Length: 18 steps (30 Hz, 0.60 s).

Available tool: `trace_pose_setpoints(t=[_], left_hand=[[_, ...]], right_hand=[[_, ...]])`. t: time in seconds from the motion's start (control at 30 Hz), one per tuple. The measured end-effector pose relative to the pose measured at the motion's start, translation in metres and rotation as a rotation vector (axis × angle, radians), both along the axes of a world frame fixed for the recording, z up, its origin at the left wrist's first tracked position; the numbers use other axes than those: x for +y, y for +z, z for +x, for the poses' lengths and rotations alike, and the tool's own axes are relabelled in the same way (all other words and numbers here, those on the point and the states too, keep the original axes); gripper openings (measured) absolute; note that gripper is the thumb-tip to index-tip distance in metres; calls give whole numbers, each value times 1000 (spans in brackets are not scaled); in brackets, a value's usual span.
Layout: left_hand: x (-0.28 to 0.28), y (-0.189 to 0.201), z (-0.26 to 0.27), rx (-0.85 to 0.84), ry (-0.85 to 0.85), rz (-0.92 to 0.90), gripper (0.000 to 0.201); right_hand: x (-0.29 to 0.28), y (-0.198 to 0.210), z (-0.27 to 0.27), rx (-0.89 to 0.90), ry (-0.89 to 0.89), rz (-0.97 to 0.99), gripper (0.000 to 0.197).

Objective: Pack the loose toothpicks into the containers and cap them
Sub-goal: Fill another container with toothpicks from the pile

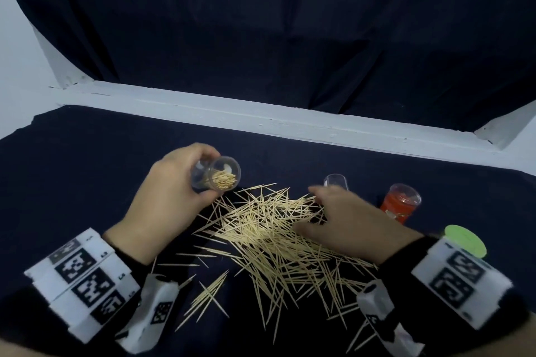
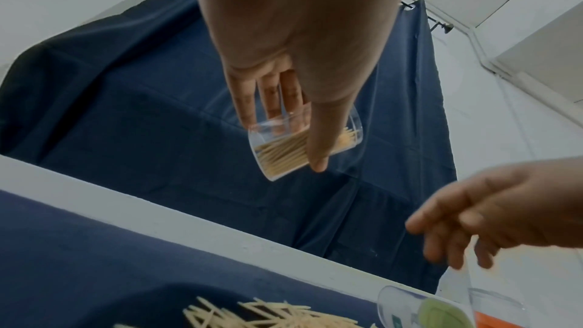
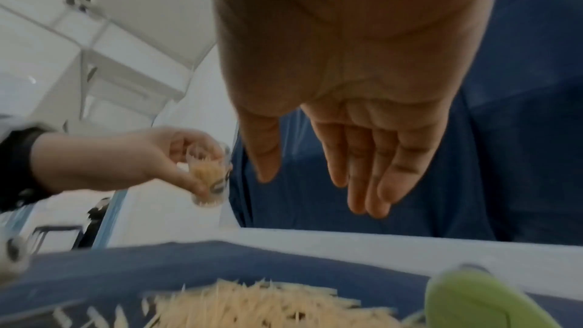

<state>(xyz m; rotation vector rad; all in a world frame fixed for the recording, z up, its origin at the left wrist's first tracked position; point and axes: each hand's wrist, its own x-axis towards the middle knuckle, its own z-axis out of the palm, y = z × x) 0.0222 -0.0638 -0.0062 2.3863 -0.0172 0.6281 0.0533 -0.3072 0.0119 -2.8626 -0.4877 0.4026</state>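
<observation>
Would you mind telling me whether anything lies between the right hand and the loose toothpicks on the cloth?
Nothing visible does. The right hand is open directly over the loose toothpicks; the empty clear container and the red container stand beyond it, off to the side.

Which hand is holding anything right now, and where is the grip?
The left hand grips the clear container round its side wall, thumb underneath. The right hand holds nothing, fingers straight over the loose toothpicks.
</observation>
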Motion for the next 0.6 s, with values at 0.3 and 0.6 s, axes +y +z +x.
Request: trace_pose_setpoints(t=[0.3, 0.6], left_hand=[[7, -11, 2, 52, -112, 15, 41], [11, -14, 5, 104, -169, 21, 34]], right_hand=[[38, -43, -14, 126, -23, -289, 114], [51, -48, -19, 21, -53, -238, 78]])
